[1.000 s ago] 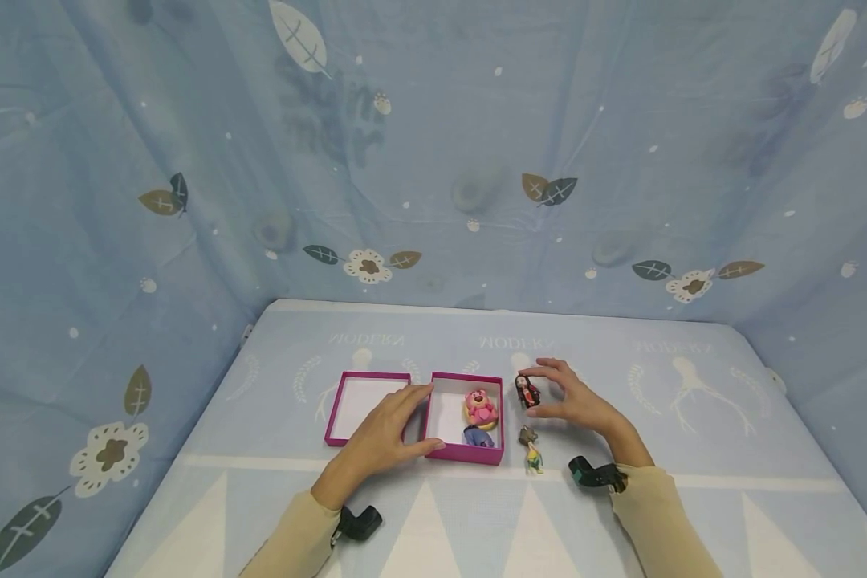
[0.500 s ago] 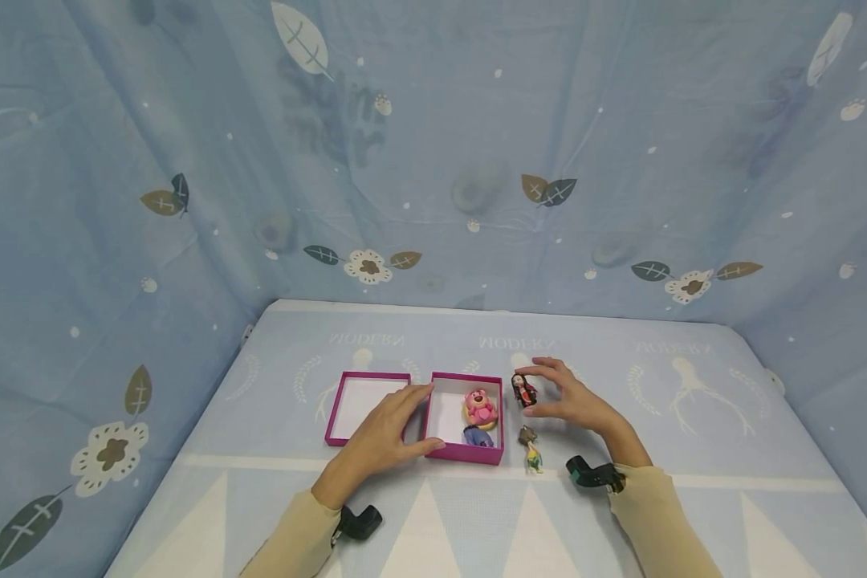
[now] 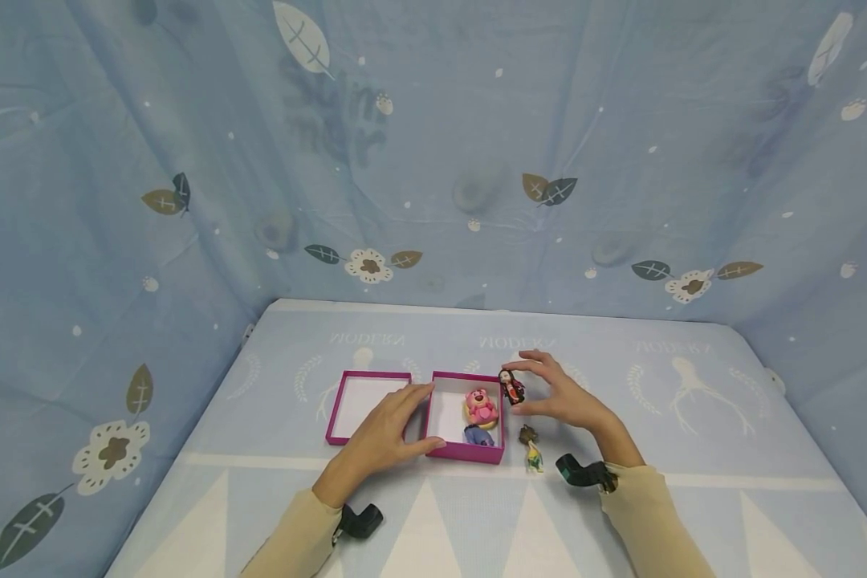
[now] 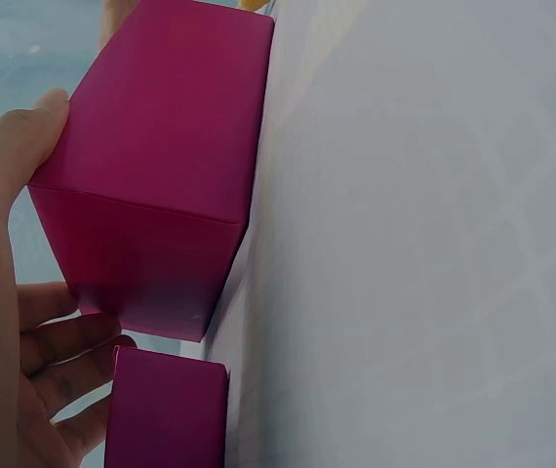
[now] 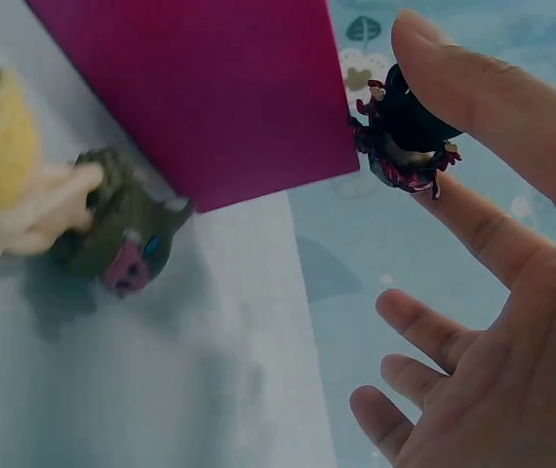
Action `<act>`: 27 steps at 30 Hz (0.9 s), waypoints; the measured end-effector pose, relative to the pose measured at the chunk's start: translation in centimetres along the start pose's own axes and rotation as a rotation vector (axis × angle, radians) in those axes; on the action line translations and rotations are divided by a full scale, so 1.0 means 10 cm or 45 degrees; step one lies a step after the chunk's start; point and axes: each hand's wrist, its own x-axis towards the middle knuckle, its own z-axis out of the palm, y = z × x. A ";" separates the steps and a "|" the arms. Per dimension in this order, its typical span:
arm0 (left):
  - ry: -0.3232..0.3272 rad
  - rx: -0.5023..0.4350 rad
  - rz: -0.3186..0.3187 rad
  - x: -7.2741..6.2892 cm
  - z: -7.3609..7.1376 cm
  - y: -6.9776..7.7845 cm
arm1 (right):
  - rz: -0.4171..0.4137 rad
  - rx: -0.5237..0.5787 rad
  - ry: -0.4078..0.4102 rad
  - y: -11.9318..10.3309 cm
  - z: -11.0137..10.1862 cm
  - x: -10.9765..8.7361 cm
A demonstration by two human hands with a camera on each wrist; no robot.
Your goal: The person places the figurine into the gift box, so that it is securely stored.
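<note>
Held item: small figure with long dark hair and red-and-black clothing (image 3: 511, 387), pinched between thumb and index finger of the right hand (image 3: 567, 401); remaining fingers spread clear of it. Position: at the right wall of the open, square magenta box with white inside (image 3: 466, 454); cannot tell whether it touches the wall. Left hand (image 3: 379, 433) holds the box at its left side, thumb by the near corner, fingers along the left wall.

Progress (judgement): about half. Inside, to the right: pink bear figure on a yellowish ring-shaped base (image 3: 481, 408); beside it, close to the near wall, blue-grey animal figure (image 3: 479, 436). Left to do, apparently: the held figure, plus a figure with grey-brown animal head and yellow-and-green body (image 3: 531, 449), lying untouched on the pale-blue patterned worktop (image 3: 462, 522). Shallow magenta-rimmed piece with white inside (image 3: 354, 397), probably the lid, lies off, left of the box.

Edges and room: right rim is the barrier for the held figure. Bare white floor shows over the box's left half; right half is crowded. Left side is hemmed in by left hand and lid. Lying figure sits just beside the near-right corner, a likely knock hazard.
</note>
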 end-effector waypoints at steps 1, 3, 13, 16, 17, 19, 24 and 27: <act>0.002 0.000 0.002 0.00 0.00 0.00 | -0.008 0.002 -0.002 -0.02 0.00 0.00; 0.004 -0.001 0.003 0.00 0.00 0.00 | -0.019 0.002 -0.010 -0.04 0.01 0.01; -0.009 0.010 -0.010 0.00 -0.01 0.00 | -0.025 0.038 -0.026 -0.11 0.05 0.02; -0.007 0.014 -0.005 0.00 -0.01 0.00 | -0.033 0.041 -0.034 -0.13 0.07 0.04; -0.004 0.014 -0.002 0.00 -0.01 0.00 | -0.036 0.040 -0.037 -0.14 0.07 0.04; -0.001 0.012 0.002 0.00 -0.01 0.01 | -0.050 0.044 -0.045 -0.15 0.09 0.05; 0.010 0.011 0.013 0.01 -0.01 0.00 | -0.069 0.037 -0.059 -0.18 0.12 0.07; 0.014 0.010 0.016 0.01 0.00 -0.01 | -0.065 0.039 -0.064 -0.22 0.15 0.09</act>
